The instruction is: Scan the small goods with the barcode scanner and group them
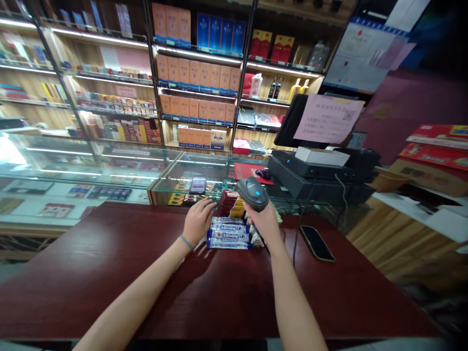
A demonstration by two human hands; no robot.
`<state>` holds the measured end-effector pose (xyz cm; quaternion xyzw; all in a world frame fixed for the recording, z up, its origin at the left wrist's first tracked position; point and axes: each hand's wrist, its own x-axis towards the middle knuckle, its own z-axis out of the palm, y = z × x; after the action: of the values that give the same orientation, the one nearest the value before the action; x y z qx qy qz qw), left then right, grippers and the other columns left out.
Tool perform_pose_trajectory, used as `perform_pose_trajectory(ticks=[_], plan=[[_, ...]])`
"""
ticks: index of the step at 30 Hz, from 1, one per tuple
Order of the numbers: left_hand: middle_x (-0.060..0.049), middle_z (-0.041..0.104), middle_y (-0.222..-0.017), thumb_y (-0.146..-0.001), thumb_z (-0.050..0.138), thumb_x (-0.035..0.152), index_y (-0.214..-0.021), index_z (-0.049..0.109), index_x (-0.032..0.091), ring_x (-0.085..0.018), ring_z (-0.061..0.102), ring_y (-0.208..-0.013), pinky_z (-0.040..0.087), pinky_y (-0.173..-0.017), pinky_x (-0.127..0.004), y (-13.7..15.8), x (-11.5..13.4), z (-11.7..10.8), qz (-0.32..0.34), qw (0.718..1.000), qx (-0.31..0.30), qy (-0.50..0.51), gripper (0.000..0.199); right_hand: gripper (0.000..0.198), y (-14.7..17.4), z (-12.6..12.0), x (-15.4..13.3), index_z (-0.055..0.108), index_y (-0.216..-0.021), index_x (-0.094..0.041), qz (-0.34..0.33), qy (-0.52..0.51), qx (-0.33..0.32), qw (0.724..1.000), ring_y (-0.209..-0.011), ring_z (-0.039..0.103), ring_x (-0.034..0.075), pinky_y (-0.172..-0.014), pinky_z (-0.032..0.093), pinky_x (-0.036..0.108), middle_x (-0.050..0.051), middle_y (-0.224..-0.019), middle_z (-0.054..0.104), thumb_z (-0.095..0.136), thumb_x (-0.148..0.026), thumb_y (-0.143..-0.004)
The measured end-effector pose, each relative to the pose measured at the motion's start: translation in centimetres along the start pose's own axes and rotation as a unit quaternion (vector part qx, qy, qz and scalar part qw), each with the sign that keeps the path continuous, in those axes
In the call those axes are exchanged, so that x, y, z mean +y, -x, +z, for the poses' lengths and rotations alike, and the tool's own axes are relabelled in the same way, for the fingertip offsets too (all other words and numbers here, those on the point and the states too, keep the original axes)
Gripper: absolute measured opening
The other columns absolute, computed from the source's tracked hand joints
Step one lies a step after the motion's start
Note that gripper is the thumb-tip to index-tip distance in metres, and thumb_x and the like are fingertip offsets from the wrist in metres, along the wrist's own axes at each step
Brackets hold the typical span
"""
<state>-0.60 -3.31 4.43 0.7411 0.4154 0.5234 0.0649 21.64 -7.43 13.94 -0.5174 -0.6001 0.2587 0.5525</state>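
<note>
My right hand [266,222] is wrapped round the handle of a dark grey barcode scanner [252,191] with a lit blue light on its top. The scanner is held above several small packets and a row of blue-and-white wrapped bars [229,234] on the counter. Left of the bars, my left hand [199,217] is held low with its fingers stretched forward, nothing visible in it. Just behind the bars stand red packets [229,201] and yellow packets [238,208], partly hidden by the scanner and my right hand.
A phone [317,243] lies on the dark red counter [120,273] at right. Behind are a glass display case [171,170], a mouse [262,174], a monitor [292,122] with a pink paper, and stocked shelves. Red boxes [435,151] are stacked far right. A cable hangs beside my right wrist.
</note>
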Motion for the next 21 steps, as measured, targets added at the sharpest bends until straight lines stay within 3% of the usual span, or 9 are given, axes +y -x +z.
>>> perform_pose_trajectory(ticks=[4,8,12,15,17,21], plan=[[-0.01,0.068,-0.126,-0.093,0.056,0.027,-0.117,0.071,0.028,-0.031,0.056,-0.125,0.04,-0.112,-0.053,2.2,-1.5,-1.4,-0.013,0.999,0.006,-0.035,0.029,0.042,1.2,1.8,0.8,0.062,-0.113,-0.023,-0.014,0.029,-0.004,0.999,-0.072,0.07,0.025,-0.058,0.055,0.033,0.003,-0.075,0.071,0.07,-0.041,-0.077],[-0.01,0.067,-0.127,-0.092,0.056,0.028,-0.118,0.071,0.028,-0.031,0.056,-0.126,0.039,-0.113,-0.053,2.8,-1.8,-1.9,-0.023,0.999,0.009,-0.029,0.03,0.042,1.6,2.4,1.0,0.061,-0.116,-0.023,-0.032,0.042,-0.005,0.999,-0.079,0.072,0.027,-0.063,0.057,0.034,0.003,-0.076,0.071,0.068,-0.041,-0.078],[-0.01,0.066,-0.128,-0.091,0.058,0.028,-0.118,0.071,0.029,-0.032,0.054,-0.127,0.037,-0.114,-0.053,1.8,-1.1,-2.0,-0.018,1.0,0.017,-0.01,0.03,0.045,1.0,1.9,0.7,0.06,-0.118,-0.023,-0.032,0.044,0.003,0.999,-0.064,0.067,0.023,-0.056,0.053,0.033,0.002,-0.073,0.07,0.068,-0.042,-0.078],[-0.01,0.064,-0.132,-0.091,0.058,0.026,-0.122,0.069,0.029,-0.033,0.052,-0.13,0.034,-0.116,-0.054,0.5,-0.5,-1.7,0.002,1.0,0.015,-0.003,0.033,0.043,0.4,0.9,0.2,0.061,-0.115,-0.023,-0.007,0.027,0.01,1.0,-0.045,0.055,0.018,-0.048,0.047,0.031,-0.002,-0.065,0.066,0.07,-0.045,-0.078],[-0.011,0.062,-0.135,-0.091,0.057,0.025,-0.125,0.067,0.028,-0.033,0.05,-0.133,0.033,-0.117,-0.054,-0.5,0.1,-1.0,0.021,1.0,0.009,-0.011,0.035,0.041,0.0,0.2,0.1,0.061,-0.11,-0.023,0.003,0.016,0.02,1.0,-0.04,0.049,0.016,-0.045,0.043,0.03,-0.005,-0.058,0.061,0.07,-0.047,-0.078],[-0.013,0.057,-0.141,-0.093,0.054,0.022,-0.133,0.062,0.027,-0.033,0.044,-0.139,0.033,-0.118,-0.055,-2.4,1.4,1.8,0.068,0.996,-0.028,-0.05,0.041,0.036,-0.9,-1.5,0.8,0.06,-0.102,-0.023,0.004,-0.003,0.055,0.998,-0.041,0.05,0.016,-0.044,0.042,0.029,-0.005,-0.056,0.059,0.071,-0.046,-0.077]])
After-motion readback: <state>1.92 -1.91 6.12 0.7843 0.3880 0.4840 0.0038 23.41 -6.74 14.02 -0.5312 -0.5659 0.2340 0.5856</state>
